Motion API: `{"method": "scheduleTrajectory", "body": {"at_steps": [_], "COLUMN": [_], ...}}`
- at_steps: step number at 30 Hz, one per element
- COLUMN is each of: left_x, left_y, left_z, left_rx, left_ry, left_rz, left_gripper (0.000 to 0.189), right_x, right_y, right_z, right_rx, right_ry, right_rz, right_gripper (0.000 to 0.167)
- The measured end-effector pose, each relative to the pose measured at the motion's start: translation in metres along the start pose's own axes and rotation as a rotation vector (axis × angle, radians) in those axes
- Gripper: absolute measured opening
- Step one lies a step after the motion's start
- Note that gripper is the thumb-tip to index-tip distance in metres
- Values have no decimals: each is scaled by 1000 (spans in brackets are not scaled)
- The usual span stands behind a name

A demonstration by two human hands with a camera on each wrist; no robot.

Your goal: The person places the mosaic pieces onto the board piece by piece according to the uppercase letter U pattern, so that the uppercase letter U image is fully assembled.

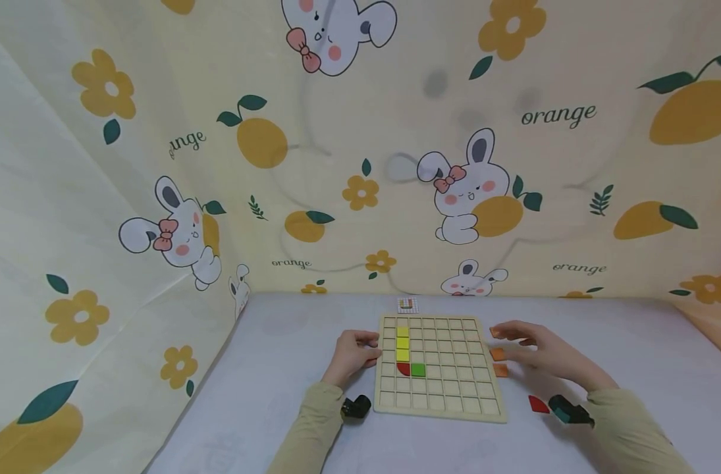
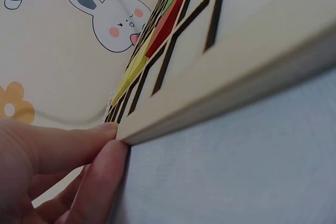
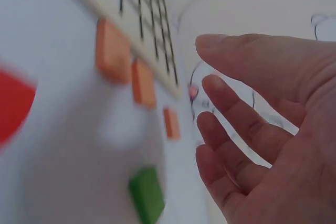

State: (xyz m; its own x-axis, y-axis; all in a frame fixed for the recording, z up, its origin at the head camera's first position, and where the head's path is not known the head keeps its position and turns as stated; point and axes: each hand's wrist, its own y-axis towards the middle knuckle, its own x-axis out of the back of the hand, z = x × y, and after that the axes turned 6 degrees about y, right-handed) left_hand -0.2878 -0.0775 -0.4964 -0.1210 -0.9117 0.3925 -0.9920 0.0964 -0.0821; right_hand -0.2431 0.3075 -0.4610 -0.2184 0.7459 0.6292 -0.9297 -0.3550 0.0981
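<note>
A wooden grid board (image 1: 455, 368) lies flat on the table. In its left part, several yellow squares (image 1: 402, 343) stand in a column, with a red rounded piece (image 1: 403, 369) below and a green square (image 1: 418, 370) beside that. My left hand (image 1: 352, 355) pinches the board's left edge; the left wrist view has its fingertips against the rim. My right hand (image 1: 540, 352) hovers off the board's right side with fingers spread and holding nothing, near orange squares (image 3: 113, 51) lying along the edge. A green piece (image 3: 146, 195) also lies there, hidden from the head view.
A small card (image 1: 407, 305) with a coloured pattern on a grid lies behind the board. Another red piece (image 1: 538, 403) rests to the right, near the right wrist camera (image 1: 569, 409). A printed cloth (image 1: 360, 131) with rabbits and oranges hangs around the white table (image 1: 277, 368).
</note>
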Motion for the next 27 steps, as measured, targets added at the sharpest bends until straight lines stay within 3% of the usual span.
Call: {"method": "scheduleTrajectory", "body": {"at_steps": [11,21,27], "left_x": [1,1,1], "left_y": [-1,1,-1], "left_z": [-2,0,-1], "left_rx": [12,-8,1], "left_ry": [-2,-10,-14], "left_rz": [4,4,3], "left_gripper": [34,34,34], "right_x": [15,23,23], "right_y": [-19,-30,-32], "right_z": [-26,-36,-38], "right_rx": [-122,-149,-162], "right_ry": [-24,-29,-33], "right_rz": [-10,47,58], "right_gripper": [50,56,49]}}
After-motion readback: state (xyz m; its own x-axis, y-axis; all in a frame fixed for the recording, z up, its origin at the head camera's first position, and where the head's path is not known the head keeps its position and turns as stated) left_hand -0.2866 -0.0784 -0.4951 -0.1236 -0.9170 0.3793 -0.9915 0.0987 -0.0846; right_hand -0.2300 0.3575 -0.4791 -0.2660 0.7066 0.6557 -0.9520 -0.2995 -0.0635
